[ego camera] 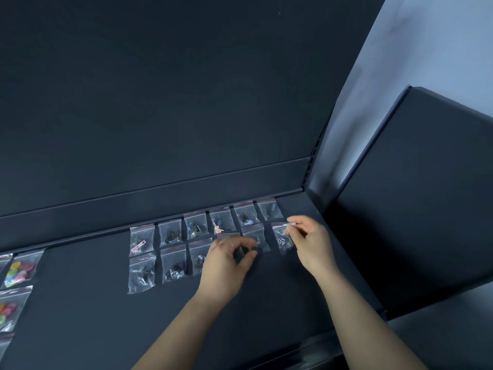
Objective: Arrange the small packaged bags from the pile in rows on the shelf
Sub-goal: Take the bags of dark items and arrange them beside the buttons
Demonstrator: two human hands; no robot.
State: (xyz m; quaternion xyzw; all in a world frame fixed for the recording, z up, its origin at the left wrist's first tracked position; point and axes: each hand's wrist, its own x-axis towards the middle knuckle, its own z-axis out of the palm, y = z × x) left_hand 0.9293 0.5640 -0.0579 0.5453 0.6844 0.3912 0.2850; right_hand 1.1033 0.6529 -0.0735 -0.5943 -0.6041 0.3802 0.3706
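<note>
Small clear zip bags lie in two rows on the dark shelf [80,303]. The back row [196,225] runs along the rear wall and the front row [173,264] lies just before it. My right hand [310,243] pinches the top edge of one clear bag [282,237] at the right end of the front row. My left hand [226,263] hovers with curled fingers over the front-row bags [254,240], its fingertips at a bag; whether it grips one I cannot tell.
At the left edge lie larger bags with colourful pieces [20,268]. A dark side panel [413,196] closes the shelf on the right. The rear wall [160,102] rises behind the rows. Bare shelf surface lies in front of the rows.
</note>
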